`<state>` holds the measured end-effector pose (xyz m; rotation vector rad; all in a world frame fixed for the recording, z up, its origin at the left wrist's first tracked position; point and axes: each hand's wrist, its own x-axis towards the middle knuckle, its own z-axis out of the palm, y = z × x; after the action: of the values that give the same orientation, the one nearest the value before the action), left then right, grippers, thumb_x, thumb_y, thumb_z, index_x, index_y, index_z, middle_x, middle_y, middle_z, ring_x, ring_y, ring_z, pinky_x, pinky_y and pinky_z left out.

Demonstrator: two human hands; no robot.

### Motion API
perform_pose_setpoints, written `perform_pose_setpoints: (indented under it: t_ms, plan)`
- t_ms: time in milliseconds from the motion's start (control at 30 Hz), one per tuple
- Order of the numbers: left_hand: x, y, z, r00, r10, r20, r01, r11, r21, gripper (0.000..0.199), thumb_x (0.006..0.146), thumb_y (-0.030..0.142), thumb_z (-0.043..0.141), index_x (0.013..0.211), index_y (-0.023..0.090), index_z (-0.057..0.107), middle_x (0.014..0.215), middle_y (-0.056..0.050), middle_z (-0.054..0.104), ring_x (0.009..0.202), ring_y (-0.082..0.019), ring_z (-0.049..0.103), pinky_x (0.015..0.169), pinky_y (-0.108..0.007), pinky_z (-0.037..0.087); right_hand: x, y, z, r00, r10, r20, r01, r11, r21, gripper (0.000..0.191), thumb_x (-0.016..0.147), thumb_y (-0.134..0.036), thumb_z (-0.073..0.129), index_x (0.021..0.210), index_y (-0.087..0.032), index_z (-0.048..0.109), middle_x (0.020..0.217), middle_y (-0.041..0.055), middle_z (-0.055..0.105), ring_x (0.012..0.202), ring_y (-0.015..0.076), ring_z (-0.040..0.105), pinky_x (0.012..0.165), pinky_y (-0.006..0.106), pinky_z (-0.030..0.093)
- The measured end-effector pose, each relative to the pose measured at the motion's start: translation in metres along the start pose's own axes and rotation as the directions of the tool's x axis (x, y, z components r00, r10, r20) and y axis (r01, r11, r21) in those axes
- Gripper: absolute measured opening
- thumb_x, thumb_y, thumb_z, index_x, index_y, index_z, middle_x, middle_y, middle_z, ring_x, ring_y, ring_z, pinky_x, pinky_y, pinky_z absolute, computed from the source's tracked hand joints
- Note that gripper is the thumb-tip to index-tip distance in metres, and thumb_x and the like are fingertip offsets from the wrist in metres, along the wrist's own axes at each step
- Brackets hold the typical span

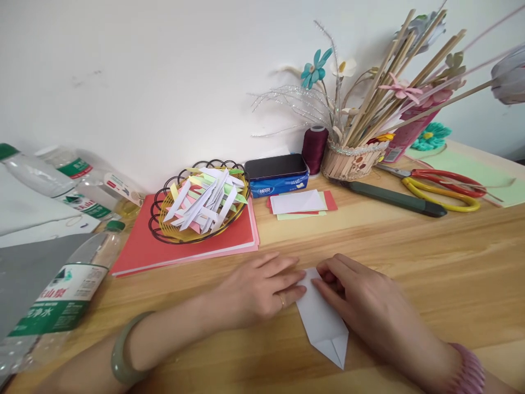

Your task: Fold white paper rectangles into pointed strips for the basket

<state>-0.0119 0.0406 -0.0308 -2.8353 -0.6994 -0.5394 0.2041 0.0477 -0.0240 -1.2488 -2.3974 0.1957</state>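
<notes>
A white paper strip [322, 320] lies on the wooden table, its near end folded to a point. My left hand [262, 287] rests at the left of its far end, fingers apart, fingertips touching the edge. My right hand [361, 298] has its thumb and curled fingers closed on the far right corner of the same paper. Beyond the hands lie small stacked slips [297, 202], white on top, with red and pale green beneath.
A basket [158, 230] of folded papers stands on red sheets [131, 241]. Plastic bottles [61, 295] lie left. A phone [274, 167] on a blue pack, thread spool [315, 148], cutter [394, 198], scissors [445, 189] and flower holder [348, 164] stand or lie at the back.
</notes>
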Motion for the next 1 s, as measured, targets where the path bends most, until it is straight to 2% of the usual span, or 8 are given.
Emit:
perform_pose_setpoints:
  t_ms: [133,300,400,600,767,1000]
  plan:
    - [-0.003,-0.001,-0.002,1.000,0.006,0.012,-0.007,0.999,0.035,0.028,0.096,0.016,0.037,0.111,0.017,0.061,0.118,-0.004,0.062,0.116,-0.027,0.052,0.094,-0.046,0.045,-0.004,0.001,0.000,0.994,-0.107,0.032,0.107,0.994,0.023,0.018,0.091,-0.019,0.040,0.077,-0.020,0.051,0.070,0.0010,0.056,0.061,0.0151,0.056,0.053,0.026,0.042]
    - [-0.001,0.000,-0.003,1.000,0.009,0.013,-0.009,0.999,0.039,0.027,0.096,0.016,0.038,0.112,0.017,0.060,0.119,-0.003,0.062,0.117,-0.026,0.050,0.096,-0.047,0.044,-0.009,0.005,-0.005,0.968,-0.225,0.107,0.220,0.974,0.059,0.020,0.092,-0.014,0.035,0.087,-0.019,0.055,0.077,0.0031,0.055,0.066,0.0164,0.055,0.055,0.028,0.044]
    - [-0.001,0.001,-0.005,1.000,0.004,0.009,-0.005,0.999,0.048,0.028,0.097,0.016,0.037,0.112,0.017,0.060,0.118,-0.002,0.062,0.119,-0.024,0.049,0.099,-0.048,0.041,-0.008,0.007,-0.009,0.957,-0.268,0.109,0.261,0.963,0.071,0.023,0.092,-0.012,0.033,0.092,-0.018,0.056,0.079,0.0043,0.056,0.068,0.0171,0.055,0.057,0.029,0.046]
    - [-0.001,0.003,-0.006,1.000,0.024,-0.015,-0.022,0.993,0.118,0.025,0.096,0.015,0.040,0.111,0.017,0.060,0.116,-0.002,0.063,0.118,-0.019,0.048,0.107,-0.047,0.030,-0.005,0.007,-0.011,0.940,-0.330,0.087,0.327,0.944,0.042,0.027,0.091,-0.011,0.031,0.094,-0.016,0.057,0.080,0.0056,0.056,0.068,0.0174,0.054,0.056,0.029,0.047]
    - [-0.001,0.003,-0.004,0.998,0.039,-0.046,-0.033,0.993,0.115,0.022,0.092,0.013,0.048,0.110,0.015,0.061,0.100,0.000,0.067,0.116,-0.018,0.049,0.113,-0.044,0.018,-0.003,0.008,-0.010,0.928,-0.365,0.069,0.366,0.930,-0.009,0.026,0.092,-0.013,0.032,0.101,-0.013,0.057,0.078,0.0055,0.055,0.067,0.0185,0.054,0.053,0.030,0.046]
    - [0.003,-0.001,-0.008,1.000,0.024,0.002,-0.024,0.996,0.087,0.030,0.097,0.012,0.034,0.111,0.014,0.061,0.111,-0.001,0.065,0.120,-0.020,0.047,0.112,-0.046,0.020,-0.001,0.009,-0.013,0.910,-0.406,0.079,0.406,0.914,0.016,0.026,0.092,-0.012,0.032,0.091,-0.013,0.058,0.077,0.0063,0.055,0.066,0.0188,0.053,0.054,0.032,0.048]
